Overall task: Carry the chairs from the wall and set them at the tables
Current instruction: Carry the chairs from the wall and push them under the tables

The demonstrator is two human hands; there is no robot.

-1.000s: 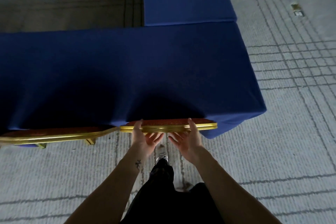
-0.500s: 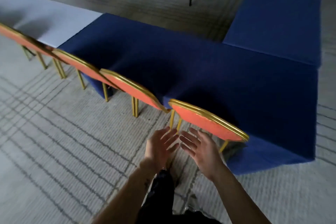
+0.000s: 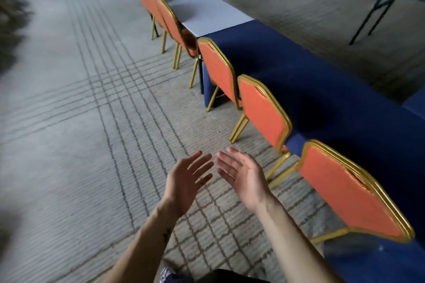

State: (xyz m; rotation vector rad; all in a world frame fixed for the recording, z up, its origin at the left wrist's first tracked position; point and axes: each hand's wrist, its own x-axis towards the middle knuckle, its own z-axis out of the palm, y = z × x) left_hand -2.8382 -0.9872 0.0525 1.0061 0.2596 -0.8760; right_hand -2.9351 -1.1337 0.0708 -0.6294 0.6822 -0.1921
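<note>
Several orange chairs with gold frames stand in a row along the table. The nearest chair is at the lower right, its back towards me, pushed against the blue-draped table. Beyond it stand a second chair and a third chair. My left hand and my right hand hang in the air over the carpet, left of the nearest chair, fingers spread and holding nothing. Neither hand touches a chair.
Farther along, more orange chairs face a bare grey tabletop. A folding table with black legs stands at the upper right. Patterned grey carpet stretches to the left. Dark blurred shapes sit at the far left edge.
My hands have let go of the nearest chair's back and pulled away from it. My view has swung left, so the whole chair row now shows.
</note>
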